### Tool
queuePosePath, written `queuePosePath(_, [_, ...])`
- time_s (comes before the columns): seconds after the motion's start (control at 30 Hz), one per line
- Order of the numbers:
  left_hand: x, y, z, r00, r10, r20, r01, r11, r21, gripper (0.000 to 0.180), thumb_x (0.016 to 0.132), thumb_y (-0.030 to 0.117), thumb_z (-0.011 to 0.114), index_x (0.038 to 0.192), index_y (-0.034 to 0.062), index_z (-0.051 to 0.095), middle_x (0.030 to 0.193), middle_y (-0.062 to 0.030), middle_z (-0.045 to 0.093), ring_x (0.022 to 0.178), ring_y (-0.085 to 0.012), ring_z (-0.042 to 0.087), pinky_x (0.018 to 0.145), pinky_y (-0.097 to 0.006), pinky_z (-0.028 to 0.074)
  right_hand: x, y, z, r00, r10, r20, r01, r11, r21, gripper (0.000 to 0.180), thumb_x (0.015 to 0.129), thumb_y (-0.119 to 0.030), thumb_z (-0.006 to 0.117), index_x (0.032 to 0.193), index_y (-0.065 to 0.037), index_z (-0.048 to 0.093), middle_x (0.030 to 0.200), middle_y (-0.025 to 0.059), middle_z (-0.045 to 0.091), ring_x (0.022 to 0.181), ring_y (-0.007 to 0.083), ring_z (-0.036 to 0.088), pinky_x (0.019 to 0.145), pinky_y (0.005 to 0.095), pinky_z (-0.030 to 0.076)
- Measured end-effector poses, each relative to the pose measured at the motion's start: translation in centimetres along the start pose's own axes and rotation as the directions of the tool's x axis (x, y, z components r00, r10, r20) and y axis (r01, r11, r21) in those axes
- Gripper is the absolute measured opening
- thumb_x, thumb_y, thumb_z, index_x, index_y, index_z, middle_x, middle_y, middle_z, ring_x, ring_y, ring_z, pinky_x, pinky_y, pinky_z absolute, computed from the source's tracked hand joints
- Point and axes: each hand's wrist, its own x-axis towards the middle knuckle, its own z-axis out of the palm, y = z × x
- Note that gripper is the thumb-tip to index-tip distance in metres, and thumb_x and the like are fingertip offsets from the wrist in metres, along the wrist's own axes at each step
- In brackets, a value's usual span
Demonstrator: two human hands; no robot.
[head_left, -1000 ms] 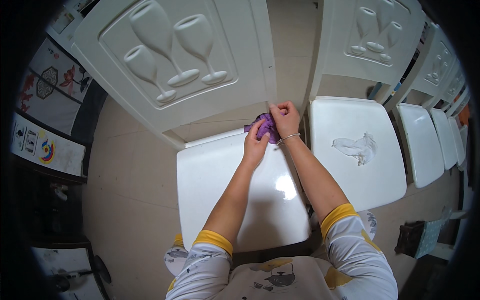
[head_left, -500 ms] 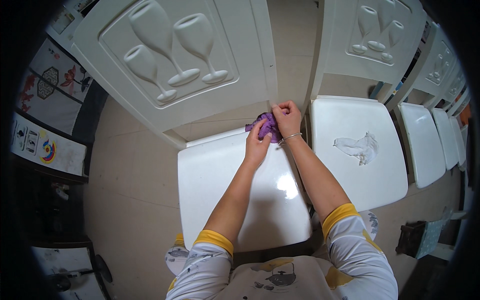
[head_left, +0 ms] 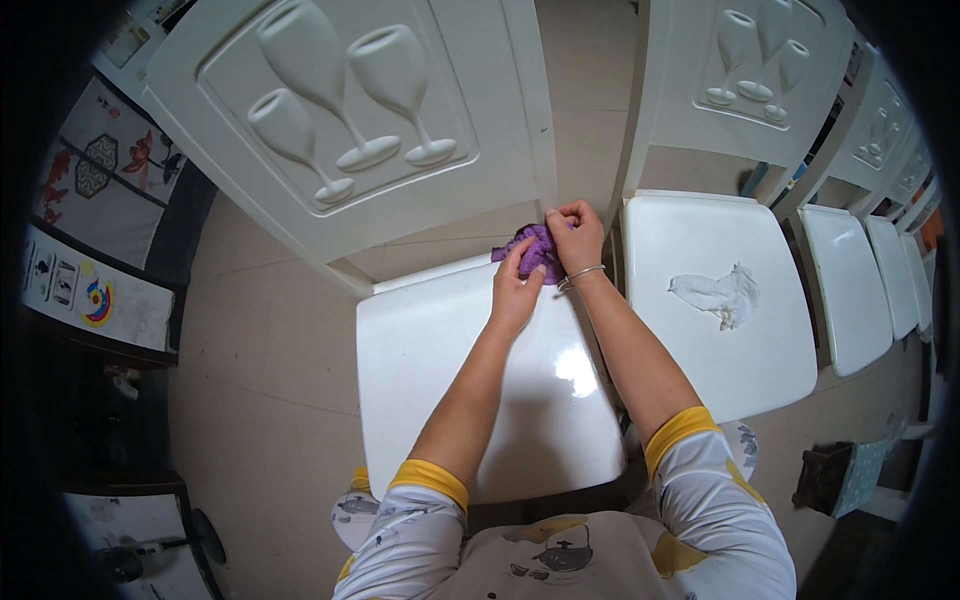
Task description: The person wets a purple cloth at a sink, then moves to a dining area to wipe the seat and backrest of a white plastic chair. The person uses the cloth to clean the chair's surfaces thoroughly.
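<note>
A crumpled purple cloth is bunched at the back right corner of a glossy white chair seat, beside the post of the backrest. My left hand is closed on the near side of the cloth, thumb and fingers pinching it. My right hand, with a bracelet at its wrist, grips the cloth's right part; its fingertips touch the foot of the backrest post. Part of the cloth is hidden behind my fingers.
Close on the right stands a second white chair with a crumpled white cloth on its seat. More white chairs line up beyond it. A dark box with a pale blue cover is at lower right; dark furniture runs along the left.
</note>
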Motion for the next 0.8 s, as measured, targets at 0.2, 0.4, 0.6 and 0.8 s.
queuePosePath(0.2, [0.0, -0.5, -0.1, 1.000, -0.001, 0.002, 0.001, 1.000, 0.002, 0.047, 0.085, 0.002, 0.060, 0.131, 0.0034, 0.051, 0.119, -0.0098, 0.060, 0.107, -0.0155, 0.058, 0.092, -0.028, 0.046, -0.1, -0.2, 0.1, 1.000, 0.014, 0.011, -0.015, 0.999, 0.038, 0.031, 0.075, -0.027, 0.075, 0.077, -0.002, 0.058, 0.061, 0.0023, 0.056, 0.057, 0.0100, 0.051, 0.055, 0.0276, 0.045])
queuePosePath(0.4, [-0.2, -0.8, -0.1, 1.000, -0.008, -0.007, 0.008, 1.000, 0.003, 0.049, 0.084, 0.002, 0.062, 0.132, 0.0037, 0.050, 0.120, -0.0108, 0.059, 0.107, -0.0165, 0.058, 0.092, -0.029, 0.046, -0.2, -1.2, 0.1, 0.997, 0.078, 0.012, -0.076, 0.993, -0.088, 0.034, 0.075, -0.030, 0.077, 0.079, -0.002, 0.059, 0.065, 0.0050, 0.059, 0.060, 0.0122, 0.053, 0.058, 0.0287, 0.047])
queuePosePath(0.6, [0.3, -0.4, -0.9, 0.967, 0.141, -0.214, -0.040, 0.907, 0.418, 0.042, 0.079, 0.003, 0.066, 0.120, 0.0019, 0.058, 0.111, -0.0169, 0.063, 0.093, -0.0229, 0.063, 0.084, -0.034, 0.050, 0.8, 3.2, -4.9, 0.917, -0.130, 0.377, 0.188, 0.975, -0.122, 0.036, 0.073, -0.026, 0.077, 0.093, 0.001, 0.064, 0.077, 0.0136, 0.066, 0.071, 0.0221, 0.064, 0.069, 0.0349, 0.052])
queuePosePath(0.8, [2.5, 1.7, -5.2, 0.904, -0.346, -0.252, 0.279, 0.922, -0.267, 0.017, 0.091, 0.011, 0.057, 0.098, -0.0034, 0.062, 0.081, -0.0090, 0.066, 0.068, -0.0144, 0.063, 0.061, -0.025, 0.051, 1.6, -5.2, -5.6, 0.974, -0.056, 0.220, 0.117, 0.954, -0.274, 0.024, 0.080, -0.018, 0.072, 0.091, 0.001, 0.060, 0.079, 0.0111, 0.064, 0.074, 0.0195, 0.062, 0.069, 0.0320, 0.050])
